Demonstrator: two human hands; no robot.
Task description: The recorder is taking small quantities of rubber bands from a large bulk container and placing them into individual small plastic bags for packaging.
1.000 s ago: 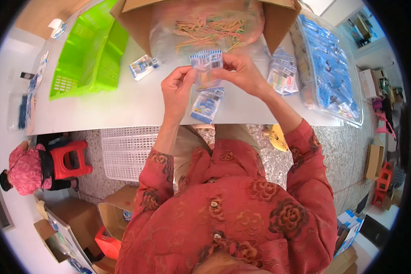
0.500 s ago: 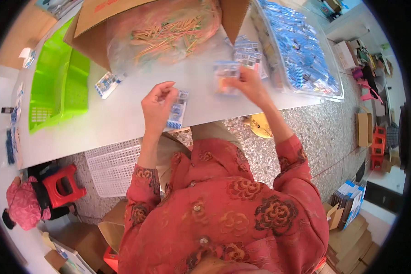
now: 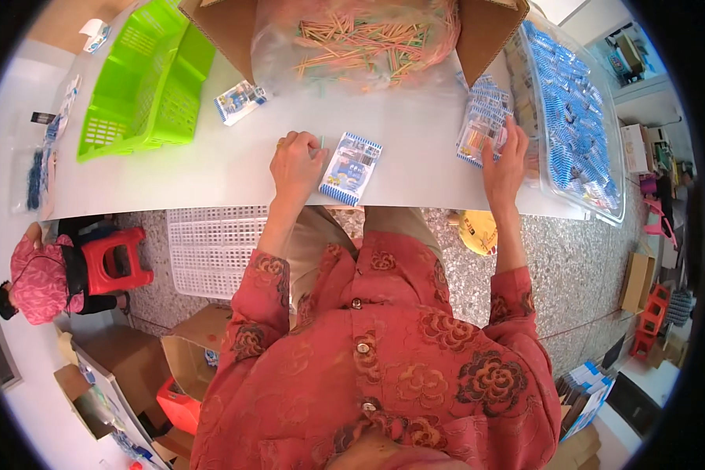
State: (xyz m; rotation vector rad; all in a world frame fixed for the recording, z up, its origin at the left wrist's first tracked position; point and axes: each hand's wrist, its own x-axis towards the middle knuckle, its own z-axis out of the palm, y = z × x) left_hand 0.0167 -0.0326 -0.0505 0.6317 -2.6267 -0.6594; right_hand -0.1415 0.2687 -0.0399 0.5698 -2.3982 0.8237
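My left hand is closed above the table, and a thin green stick pokes out by its fingertips. Beside it, a flat blue-and-white packet lies on the table. My right hand has its thumb and fingers apart at the edge of a pile of similar packets. The top packet, showing orange sticks through a clear part, lies under the thumb. A cardboard box stands behind, holding a clear bag of pastel sticks.
A green plastic basket stands on the left, with another packet to its right. At right, a clear tub is full of blue packets. White crates stand below the table. A person is near a red stool.
My right hand has moved right and set the packet it held onto the pile, with its fingers now apart. My left hand has stayed closed near the packet on the table. The view has shifted.
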